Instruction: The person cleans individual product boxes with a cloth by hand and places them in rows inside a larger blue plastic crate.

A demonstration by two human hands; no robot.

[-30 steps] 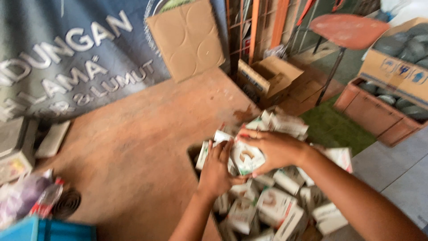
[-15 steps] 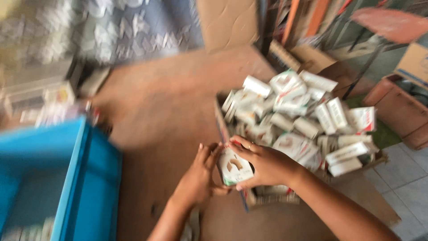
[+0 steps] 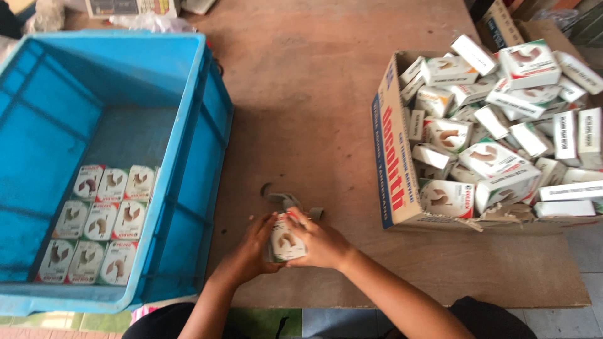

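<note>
The left hand (image 3: 251,251) and right hand (image 3: 320,242) are both gripping 1 small white box (image 3: 286,240) above the table (image 3: 314,113).

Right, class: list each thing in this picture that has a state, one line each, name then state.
Blue crate: open, partly filled with neat rows of small boxes.
Cardboard carton: open, heaped with loose boxes.
Held box: closed, gripped by both hands.
Left hand: closed on box.
Right hand: closed on box.

Shop stockroom or packing area: cardboard carton (image 3: 394,157) heaped with small boxed goods (image 3: 496,157), blue plastic crate (image 3: 188,169), plywood worktop (image 3: 314,100)
</note>
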